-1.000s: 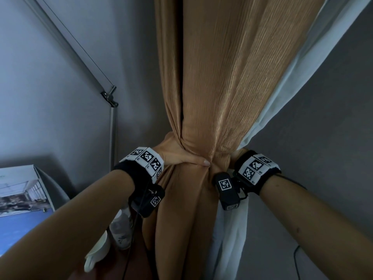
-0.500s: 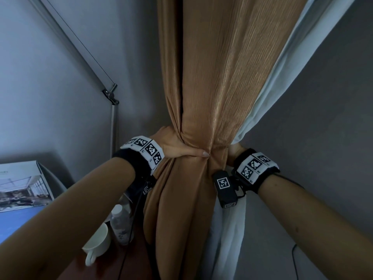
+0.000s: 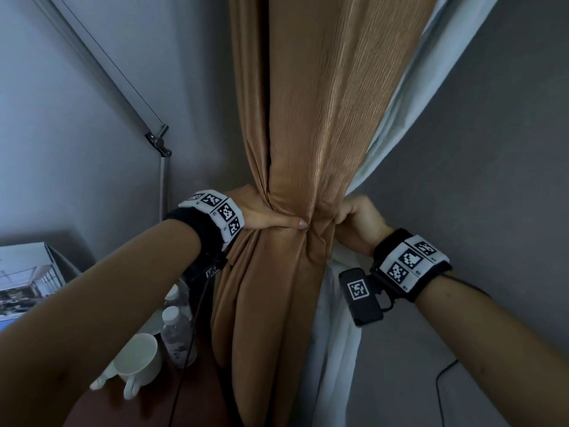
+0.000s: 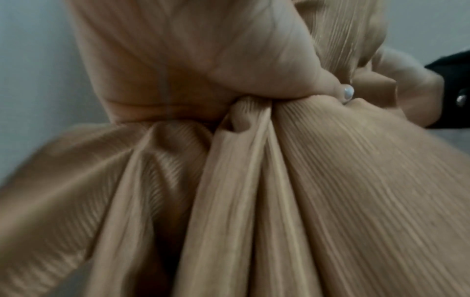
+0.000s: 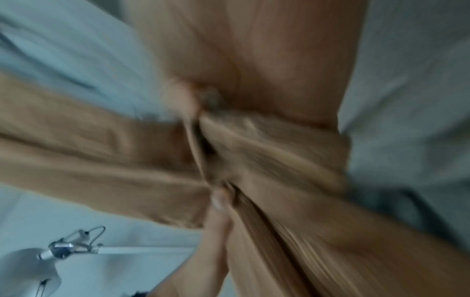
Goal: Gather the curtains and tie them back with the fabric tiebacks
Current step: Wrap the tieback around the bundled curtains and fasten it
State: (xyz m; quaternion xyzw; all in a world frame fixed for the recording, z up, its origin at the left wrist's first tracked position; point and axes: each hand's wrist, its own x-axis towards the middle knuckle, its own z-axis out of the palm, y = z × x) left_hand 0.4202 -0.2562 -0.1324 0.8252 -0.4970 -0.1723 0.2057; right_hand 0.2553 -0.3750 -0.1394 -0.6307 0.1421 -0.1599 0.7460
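Observation:
The ribbed tan curtain (image 3: 308,118) hangs in the middle and is gathered into a tight waist. My left hand (image 3: 268,215) grips that waist from the left, thumb lying across the front. In the left wrist view the thumb (image 4: 279,66) presses the pleats (image 4: 254,180), and a flat hemmed tan band, the tieback (image 4: 157,106), runs round the back. My right hand (image 3: 357,217) grips crumpled tan fabric at the waist's right side, seemingly the tieback's end. The right wrist view is blurred. A white sheer curtain (image 3: 409,97) hangs behind on the right.
A metal lamp arm with a joint (image 3: 158,143) stands by the grey wall at the left. Below my left forearm a white cup (image 3: 138,359) and a plastic bottle (image 3: 177,337) stand on a dark wooden table (image 3: 101,405). A black cable (image 3: 443,383) hangs lower right.
Both hands have lifted the gathered waist higher. My right hand has come out from behind the curtain and now shows at the waist's right side, gripping fabric.

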